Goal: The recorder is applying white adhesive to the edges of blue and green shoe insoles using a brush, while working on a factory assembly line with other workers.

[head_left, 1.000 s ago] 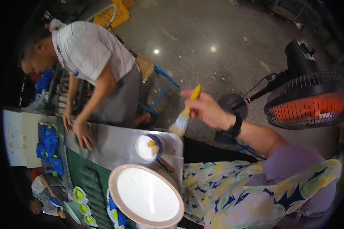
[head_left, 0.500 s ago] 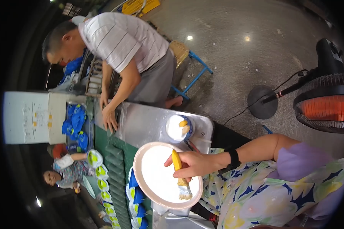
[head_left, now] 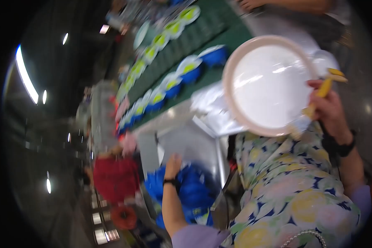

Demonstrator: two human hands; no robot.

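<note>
Head view, right hand: the right hand [head_left: 330, 109] is raised beside the round pale plate [head_left: 268, 82], fingers clamped around a yellow-handled brush [head_left: 320, 93].
Brush position: the handle runs through the closed fingers, its yellow end sticking out above them at the plate's right rim; the bristle end points down past the plate's lower right edge.
Plate: tilted, its white face toward the camera, overlapping the green conveyor [head_left: 202, 45].
Left hand: the left hand [head_left: 172, 163] reaches down onto a heap of blue items [head_left: 194, 190]; blur hides whether its fingers are closed or spread.
Surroundings: blue-and-white bowls [head_left: 169, 84] lie in rows on the conveyor; another person's hand [head_left: 252, 4] rests at the top edge.
</note>
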